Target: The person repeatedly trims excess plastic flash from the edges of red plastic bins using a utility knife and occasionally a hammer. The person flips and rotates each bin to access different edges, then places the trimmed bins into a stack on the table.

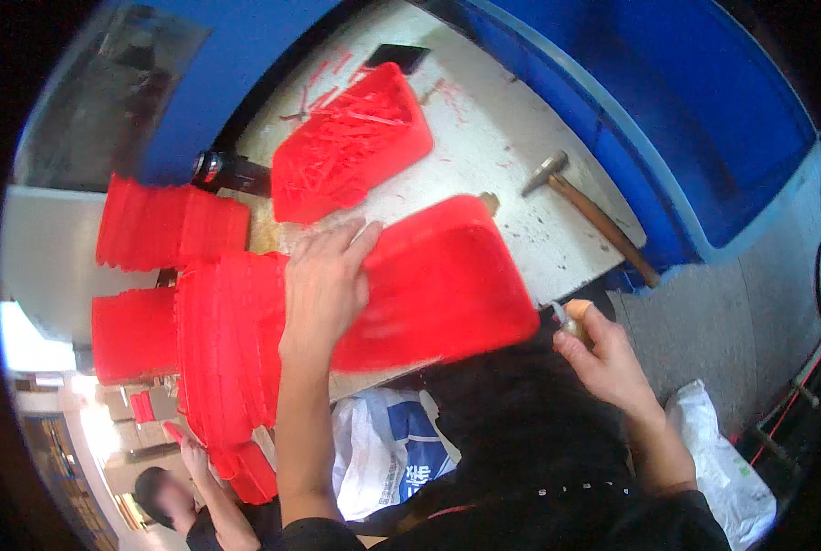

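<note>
A shallow red plastic tray [456, 285] lies at the near edge of the table, its hollow side facing up. My left hand [323, 285] is at its left end, the thumb over the inside and the fingers along the end wall; part of the grip is hidden. Just off the tray's right corner, my right hand [603, 354] is closed around a small knife [566, 323] with a short, curved blade. Most of the knife's handle is hidden in the fingers, and something tan covers one fingertip. Tall stacks of nested red trays [227, 340] stand beside my left forearm.
A red bin [419, 129] full of thin red plastic trimmings stands farther back. A hammer [603, 220] lies at the table's right edge beside a big blue tub [731, 119]. White sacks [374, 450] lie below. Another person [167, 496] works at lower left.
</note>
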